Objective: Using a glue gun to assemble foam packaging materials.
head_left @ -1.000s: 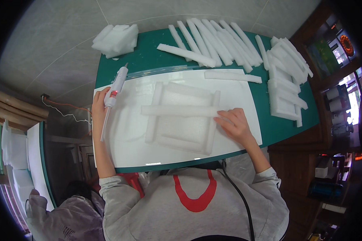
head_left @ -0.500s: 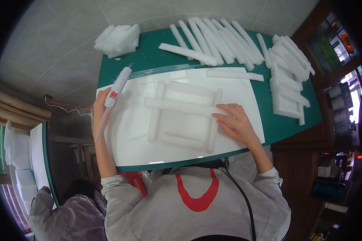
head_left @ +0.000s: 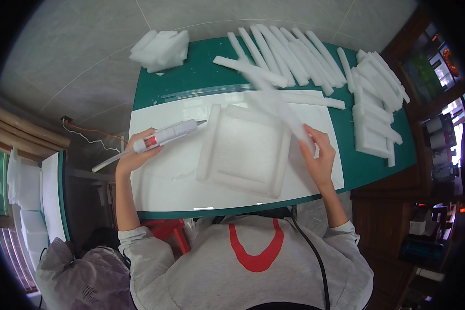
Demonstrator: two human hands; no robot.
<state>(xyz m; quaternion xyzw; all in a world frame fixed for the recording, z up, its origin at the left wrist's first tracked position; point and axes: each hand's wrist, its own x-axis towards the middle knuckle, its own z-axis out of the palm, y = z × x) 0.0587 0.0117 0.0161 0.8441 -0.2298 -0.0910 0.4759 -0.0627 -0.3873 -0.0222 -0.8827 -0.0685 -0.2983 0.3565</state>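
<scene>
A shallow foam tray point(head_left: 245, 147) sits open side up on a white sheet point(head_left: 160, 194) over the green tabletop point(head_left: 191, 77). It is white and roughly squarish, slightly askew, with a grainy, faintly translucent floor and low foam bars raised as walls along its four sides. Left of the tray, the left hand point(head_left: 137, 155) is wrapped around a white glue gun point(head_left: 170, 134) with a red patch; its nozzle points at the tray's left wall, and a pale glue stick point(head_left: 108, 161) trails from its rear. Right of the tray, the right hand point(head_left: 319, 157) pinches the near end of a long foam strip point(head_left: 281, 111), blurred, which slants across the tray's far right corner; whether they touch cannot be told. Beyond the tray lie clear thin rods point(head_left: 206, 92) and a row of loose strips point(head_left: 294, 57); to its right, stacked foam frames point(head_left: 372, 121).
</scene>
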